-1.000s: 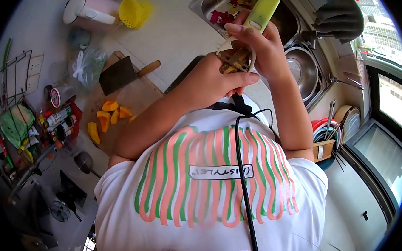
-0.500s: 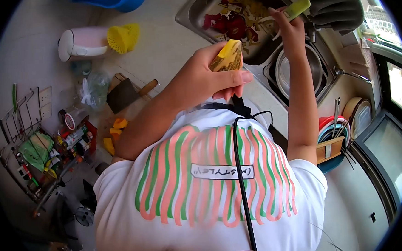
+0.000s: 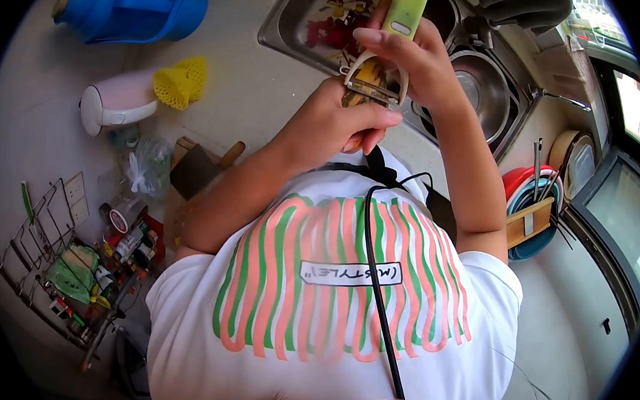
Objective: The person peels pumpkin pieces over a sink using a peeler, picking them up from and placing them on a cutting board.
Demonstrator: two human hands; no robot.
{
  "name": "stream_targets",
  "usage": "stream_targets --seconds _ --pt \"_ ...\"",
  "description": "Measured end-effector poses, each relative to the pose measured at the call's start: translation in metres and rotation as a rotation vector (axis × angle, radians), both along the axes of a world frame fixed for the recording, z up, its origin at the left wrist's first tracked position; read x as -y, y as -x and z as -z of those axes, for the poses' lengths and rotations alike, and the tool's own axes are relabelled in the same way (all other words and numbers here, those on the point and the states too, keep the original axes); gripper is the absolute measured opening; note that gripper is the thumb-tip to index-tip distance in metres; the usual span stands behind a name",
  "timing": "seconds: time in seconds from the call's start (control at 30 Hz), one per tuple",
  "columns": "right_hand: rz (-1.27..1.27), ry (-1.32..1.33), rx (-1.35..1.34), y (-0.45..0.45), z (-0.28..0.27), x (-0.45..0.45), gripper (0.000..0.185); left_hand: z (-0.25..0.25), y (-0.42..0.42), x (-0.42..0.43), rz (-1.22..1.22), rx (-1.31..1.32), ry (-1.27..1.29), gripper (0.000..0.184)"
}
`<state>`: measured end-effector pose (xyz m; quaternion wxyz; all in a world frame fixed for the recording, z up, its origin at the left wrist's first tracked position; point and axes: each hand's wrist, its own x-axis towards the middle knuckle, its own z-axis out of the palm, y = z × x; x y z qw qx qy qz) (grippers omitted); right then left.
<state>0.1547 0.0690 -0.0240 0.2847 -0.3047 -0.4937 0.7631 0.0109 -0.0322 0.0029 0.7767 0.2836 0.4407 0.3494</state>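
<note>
My left hand (image 3: 323, 130) is closed around a pumpkin piece (image 3: 375, 72) with mottled yellow-brown skin, held in front of my chest. My fingers and the peeler hide much of it. In my right hand (image 3: 429, 65) is a peeler (image 3: 409, 7) with a light green handle pointing up and away from me. Its pale forked head and metal blade lie across the pumpkin skin, close to my left thumb. Beyond both hands, the sink basin (image 3: 281, 35) contains red and yellow peelings (image 3: 330, 34).
A metal pot (image 3: 500, 97) stands in the second basin. On the left counter are a cleaver (image 3: 195, 172), a pink-white kettle (image 3: 120, 102), a yellow mesh (image 3: 179, 84) and a blue jug (image 3: 140, 13). Stacked bowls (image 3: 528, 183) and a wire rack (image 3: 26, 240) flank me.
My right hand has brought the peeler from over the sink to the pumpkin piece, and its head now lies on the skin. My left hand still grips the piece. The view has shifted slightly.
</note>
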Motion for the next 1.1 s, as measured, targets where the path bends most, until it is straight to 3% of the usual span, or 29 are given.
stream_targets --seconds 0.17,0.4,0.43,0.47,0.53,0.6,0.63,0.73,0.77,0.87,0.93,0.97,1.1 --pt "0.059 0.178 -0.11 0.009 0.013 0.003 0.019 0.002 0.004 0.0 -0.054 -0.001 0.008 0.017" --pt "0.155 0.154 -0.155 0.01 0.025 -0.007 0.021 0.0 0.013 0.001 -0.05 0.015 0.0 0.011" --pt "0.314 0.183 -0.206 0.004 0.031 -0.017 0.022 -0.003 0.013 0.004 -0.05 0.039 0.005 0.011" --pt "0.474 0.212 -0.258 -0.003 0.039 -0.032 0.022 -0.013 0.017 0.011 0.107 0.045 -0.022 0.014" --pt "0.549 -0.396 0.073 -0.041 0.078 -0.063 0.028 -0.026 0.016 0.026 0.133 0.101 -0.046 0.016" --pt "0.459 -0.245 0.27 -0.057 0.073 -0.076 0.023 -0.021 0.024 0.023 0.014 0.158 0.066 0.018" --pt "0.254 -0.516 0.649 -0.062 0.073 -0.079 0.021 -0.01 0.024 0.02 -0.065 0.09 0.015 0.017" --pt "0.34 -0.426 0.455 -0.036 0.049 -0.048 0.021 0.001 0.02 0.011 -0.117 -0.012 -0.045 0.016" --pt "0.394 -0.181 0.163 -0.027 0.044 -0.04 0.019 -0.001 0.018 0.008 -0.117 -0.019 -0.038 0.016" --pt "0.292 0.035 -0.039 -0.011 0.012 -0.011 0.027 -0.003 0.011 0.004 -0.102 -0.025 0.006 0.019" --pt "0.124 0.003 -0.084 -0.006 0.008 -0.003 0.022 -0.005 0.007 0.002 -0.073 0.002 0.04 0.019" --pt "0.1 -0.231 0.061 0.001 -0.002 0.001 0.017 -0.007 0.005 0.002 -0.056 0.025 0.061 0.019" --pt "-0.025 -0.163 0.056 0.002 -0.01 0.001 0.019 -0.005 0.004 0.005 -0.021 0.153 0.131 0.016"
